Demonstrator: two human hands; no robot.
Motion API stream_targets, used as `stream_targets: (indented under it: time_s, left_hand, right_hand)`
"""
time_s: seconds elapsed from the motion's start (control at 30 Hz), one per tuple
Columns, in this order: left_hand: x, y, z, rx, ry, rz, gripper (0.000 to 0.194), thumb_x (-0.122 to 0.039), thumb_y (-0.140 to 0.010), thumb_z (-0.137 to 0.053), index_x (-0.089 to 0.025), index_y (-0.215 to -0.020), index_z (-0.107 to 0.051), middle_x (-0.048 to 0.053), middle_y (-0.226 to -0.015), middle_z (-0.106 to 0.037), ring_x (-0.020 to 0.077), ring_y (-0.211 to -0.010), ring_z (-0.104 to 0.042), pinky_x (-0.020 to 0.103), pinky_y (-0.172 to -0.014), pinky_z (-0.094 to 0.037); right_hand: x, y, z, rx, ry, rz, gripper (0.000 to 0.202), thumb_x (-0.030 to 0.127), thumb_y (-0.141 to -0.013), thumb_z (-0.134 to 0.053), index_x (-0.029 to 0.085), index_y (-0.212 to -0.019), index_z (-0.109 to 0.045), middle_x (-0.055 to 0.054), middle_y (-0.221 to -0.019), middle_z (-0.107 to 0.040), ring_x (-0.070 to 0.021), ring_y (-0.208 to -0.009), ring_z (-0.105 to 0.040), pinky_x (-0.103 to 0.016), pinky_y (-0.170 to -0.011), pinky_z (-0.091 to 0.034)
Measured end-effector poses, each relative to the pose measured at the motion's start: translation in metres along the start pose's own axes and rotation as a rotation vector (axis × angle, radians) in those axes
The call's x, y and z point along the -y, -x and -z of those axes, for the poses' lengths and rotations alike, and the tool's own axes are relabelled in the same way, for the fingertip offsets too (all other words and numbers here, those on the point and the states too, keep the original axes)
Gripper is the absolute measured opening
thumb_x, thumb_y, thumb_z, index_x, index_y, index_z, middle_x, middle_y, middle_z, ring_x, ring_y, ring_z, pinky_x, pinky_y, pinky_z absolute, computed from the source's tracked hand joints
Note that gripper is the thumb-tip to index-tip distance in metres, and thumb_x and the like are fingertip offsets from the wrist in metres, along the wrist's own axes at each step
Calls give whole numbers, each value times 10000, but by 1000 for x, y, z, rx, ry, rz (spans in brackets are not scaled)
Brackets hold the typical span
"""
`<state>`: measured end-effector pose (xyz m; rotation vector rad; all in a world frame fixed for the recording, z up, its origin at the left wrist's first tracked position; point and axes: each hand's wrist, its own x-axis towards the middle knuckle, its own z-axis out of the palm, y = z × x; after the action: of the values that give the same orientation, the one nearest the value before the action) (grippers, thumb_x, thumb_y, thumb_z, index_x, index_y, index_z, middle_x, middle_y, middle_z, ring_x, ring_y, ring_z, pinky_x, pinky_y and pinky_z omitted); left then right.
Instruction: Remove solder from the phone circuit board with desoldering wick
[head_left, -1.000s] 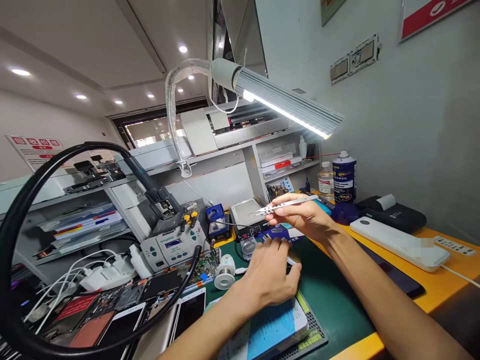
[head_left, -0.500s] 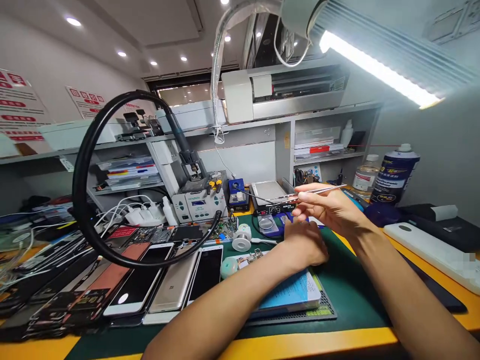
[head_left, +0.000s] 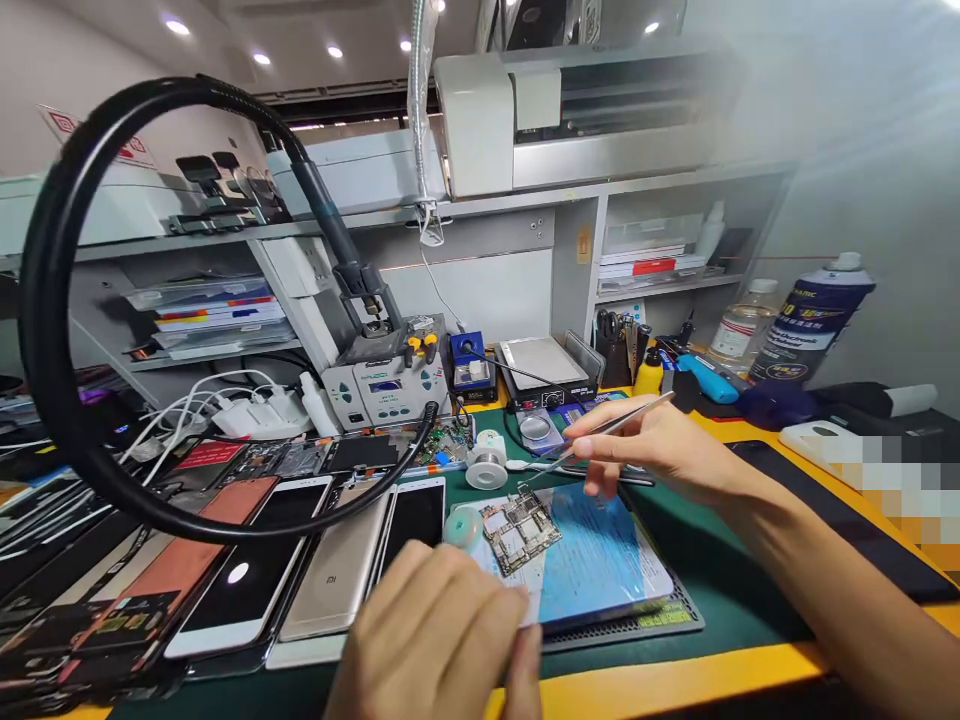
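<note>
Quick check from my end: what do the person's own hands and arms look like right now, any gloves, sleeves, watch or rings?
Both are bare. The left hand shows no glove or ring. The right hand is ungloved too, and its forearm is uncovered as far as the picture's edge: no sleeve, watch or strap. The left wrist is out of view.

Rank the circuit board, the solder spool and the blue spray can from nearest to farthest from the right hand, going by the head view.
From the right hand:
1. Circuit board, just down-left of the tweezers' tip.
2. Solder spool, farther left.
3. Blue spray can, far right at the back.
</note>
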<state>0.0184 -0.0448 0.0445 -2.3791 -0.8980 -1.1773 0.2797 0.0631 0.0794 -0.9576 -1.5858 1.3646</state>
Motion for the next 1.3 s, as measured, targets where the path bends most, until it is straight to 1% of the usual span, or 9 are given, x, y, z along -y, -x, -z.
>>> stream_targets:
  time_s: [0.13, 0.3, 0.47, 0.7, 0.87, 1.0, 1.1, 1.2, 1.3]
  left_hand:
    - [50, -3, 18, 103, 82, 59, 215, -52, -901, -611, -191, -1063, -637, 56, -910, -708, 208, -850, -637, 389, -798, -508]
    - [76, 0, 1, 161, 172, 104, 214, -114, -902, -621, -180, -1106, -627, 86, -1001, -688, 239, -935, -622, 440, -877, -494]
    - [79, 10, -7, 170, 262, 122, 281, -76, -873, -602, -169, -1137, -632, 97, -1048, -665, 241, -1006, -613, 434, -895, -504]
    - [80, 21, -8, 180, 181, 103, 374, -85, -856, -639, -168, -1220, -634, 107, -1153, -662, 270, -1137, -600, 446, -966, -510]
    - [70, 22, -10, 75, 144, 334, 293, -76, -905, -568, -224, -1141, -658, 58, -1123, -652, 255, -1105, -619, 450, -944, -502]
    - [70, 22, -7, 159, 159, 190, 323, -100, -857, -642, -186, -1167, -664, 71, -1152, -631, 263, -1129, -596, 445, -948, -493]
    - [75, 23, -7, 112, 163, 326, 280, -79, -895, -572, -202, -1131, -659, 66, -1133, -638, 254, -1112, -602, 461, -959, -487]
    - [81, 26, -7, 194, 149, 194, 369, -122, -831, -666, -204, -1190, -668, 76, -1200, -636, 286, -1168, -586, 463, -1009, -475]
    - [85, 29, -8, 243, 132, 178, 431, -114, -818, -681, -216, -1237, -655, 75, -1244, -636, 296, -1195, -582, 472, -1050, -458]
  right_hand:
    - [-13, -1, -8, 5, 23, -46, 325, 416, -768, -930, 164, -951, -835, -60, -633, -804, -222, -566, -785, -248, -486, -584]
    - [-13, -2, -21, -31, 23, -90, 320, 410, -751, -935, 157, -903, -814, -35, -574, -769, -198, -524, -759, -232, -465, -568]
    - [-14, -3, -23, -43, 20, -138, 298, 411, -739, -939, 172, -875, -824, -43, -573, -768, -208, -504, -752, -245, -442, -566]
    - [-18, -4, -24, -61, 20, -190, 210, 366, -739, -942, 209, -852, -859, -50, -581, -767, -209, -502, -738, -274, -475, -598]
    - [-17, -1, -25, -82, 36, -213, 198, 332, -710, -952, 195, -829, -871, -64, -592, -772, -204, -501, -731, -269, -491, -586]
    - [-18, -1, -24, -87, 41, -230, 183, 330, -715, -950, 202, -824, -878, -66, -605, -775, -198, -509, -734, -252, -498, -584]
    - [-18, -3, -24, -83, 54, -226, 181, 336, -733, -943, 208, -845, -883, -67, -601, -777, -196, -512, -736, -247, -506, -589]
    - [-18, -5, -24, -82, 53, -224, 191, 341, -741, -938, 207, -866, -885, -68, -603, -780, -199, -521, -741, -248, -506, -590]
    - [-19, -5, -24, -82, 73, -212, 203, 361, -742, -934, 211, -868, -883, -64, -600, -778, -207, -517, -736, -268, -502, -592]
